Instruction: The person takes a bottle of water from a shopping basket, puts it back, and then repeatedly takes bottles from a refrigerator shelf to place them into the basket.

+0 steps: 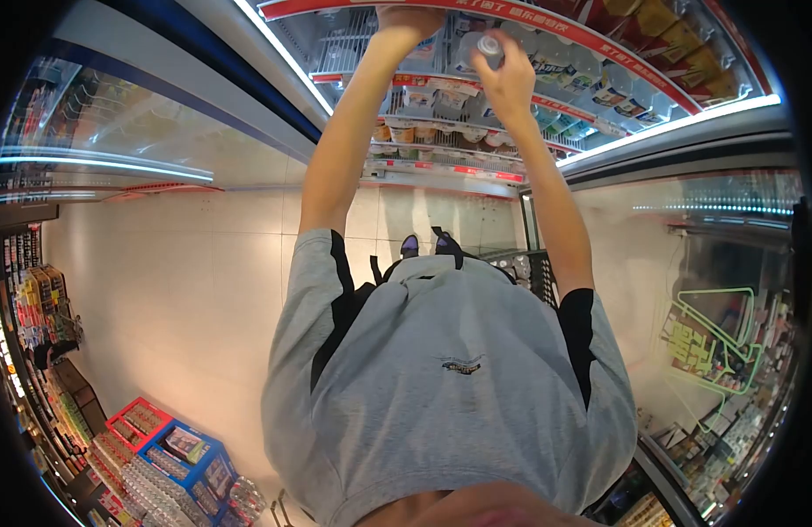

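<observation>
My right hand [511,81] is wrapped round a clear plastic bottle [488,46] with a whitish cap, at the front of a fridge shelf. Thumb and fingers sit near the bottle's neck. Up at the top edge of the view, my left hand [412,19] reaches into the same shelf, to the left of the bottle. Its fingers are hidden, partly by the red shelf strip [529,16], so what it touches does not show. Beside my right hand stand rows of clear bottles [555,61] with blue and green labels.
Lower fridge shelves hold cups [402,134] and small packs. Glass doors stand open on the left [116,132] and right [714,237]. A dark basket [540,277] is near my right side. Behind left are stacked bottles in blue and red crates [199,470].
</observation>
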Available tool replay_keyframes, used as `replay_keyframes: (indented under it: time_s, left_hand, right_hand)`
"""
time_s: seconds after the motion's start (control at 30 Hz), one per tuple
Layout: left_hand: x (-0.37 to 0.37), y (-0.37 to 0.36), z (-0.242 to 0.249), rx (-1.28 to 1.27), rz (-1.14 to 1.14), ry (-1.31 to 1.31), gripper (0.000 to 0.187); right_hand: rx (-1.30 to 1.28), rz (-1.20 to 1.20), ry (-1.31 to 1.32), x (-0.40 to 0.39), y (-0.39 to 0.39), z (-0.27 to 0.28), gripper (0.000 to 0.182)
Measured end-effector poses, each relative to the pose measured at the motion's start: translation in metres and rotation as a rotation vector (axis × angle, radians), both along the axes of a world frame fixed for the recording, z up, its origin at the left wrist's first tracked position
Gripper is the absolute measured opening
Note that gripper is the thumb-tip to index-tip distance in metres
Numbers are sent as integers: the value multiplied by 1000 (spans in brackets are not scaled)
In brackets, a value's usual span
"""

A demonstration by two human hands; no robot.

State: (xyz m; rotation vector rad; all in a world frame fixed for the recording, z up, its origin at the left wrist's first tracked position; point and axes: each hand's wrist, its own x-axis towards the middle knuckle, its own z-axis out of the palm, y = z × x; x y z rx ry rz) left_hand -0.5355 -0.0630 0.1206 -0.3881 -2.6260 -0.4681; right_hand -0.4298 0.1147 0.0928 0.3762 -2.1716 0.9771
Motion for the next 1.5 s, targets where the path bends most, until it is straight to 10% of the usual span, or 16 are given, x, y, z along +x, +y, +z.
replay_keyframes:
  time_s: [1.27, 1.5]
  left_hand:
    - [-22, 44, -27, 17, -115, -40, 54]
    - [-30, 57, -37, 26, -182, -80, 57]
  right_hand:
    - [-182, 44, 166, 93, -12, -26, 28]
    - [-321, -2, -137, 133, 12, -9, 30]
